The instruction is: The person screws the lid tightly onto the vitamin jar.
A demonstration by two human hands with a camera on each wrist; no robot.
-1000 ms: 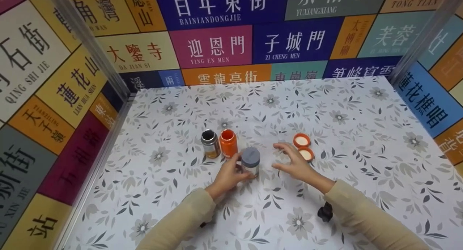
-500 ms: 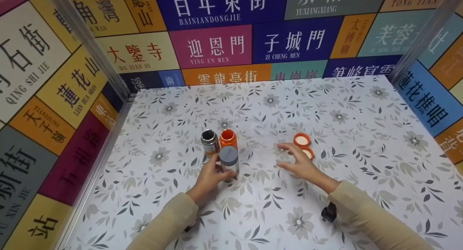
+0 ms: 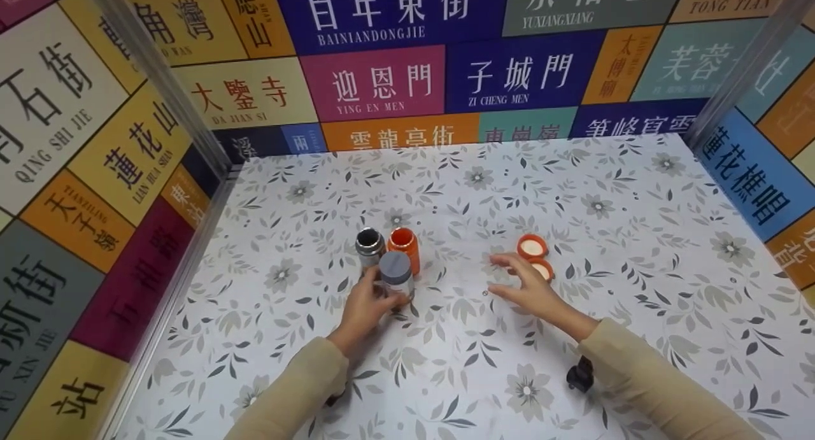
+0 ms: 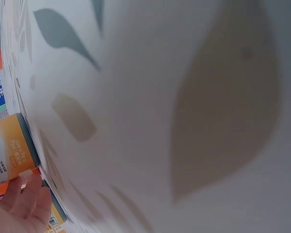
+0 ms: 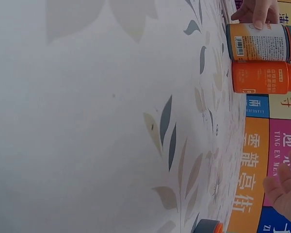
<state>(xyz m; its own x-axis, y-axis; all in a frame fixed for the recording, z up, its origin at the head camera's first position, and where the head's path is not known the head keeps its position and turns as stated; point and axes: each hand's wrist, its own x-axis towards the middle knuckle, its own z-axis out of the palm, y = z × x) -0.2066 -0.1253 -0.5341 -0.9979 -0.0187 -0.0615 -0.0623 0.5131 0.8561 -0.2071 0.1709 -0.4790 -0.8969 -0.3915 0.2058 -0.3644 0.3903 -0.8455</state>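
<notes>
My left hand [image 3: 361, 309] grips a pill bottle [image 3: 396, 271] with a grey lid, upright on the table, fingers on one side and thumb in front. Its orange-and-white label faces the left wrist camera [image 4: 9, 150]. Just behind it stand an open grey bottle [image 3: 370, 244] and an open orange bottle [image 3: 411, 252], both partly hidden by it. My right hand [image 3: 533, 295] holds nothing, its fingers spread and slightly bent. It hovers beside two orange-rimmed caps [image 3: 531, 246], which lie with their pale insides up; the nearer one is partly covered by the fingers.
A floral-patterned white cloth [image 3: 484, 191] covers the table. Panels with large printed characters [image 3: 388, 83] wall in its back and sides. A small black device [image 3: 581, 375] sits under the right sleeve.
My left hand has carried the lidded bottle leftward to just in front of the two open bottles. The right hand has shifted slightly right, then stayed nearly still.
</notes>
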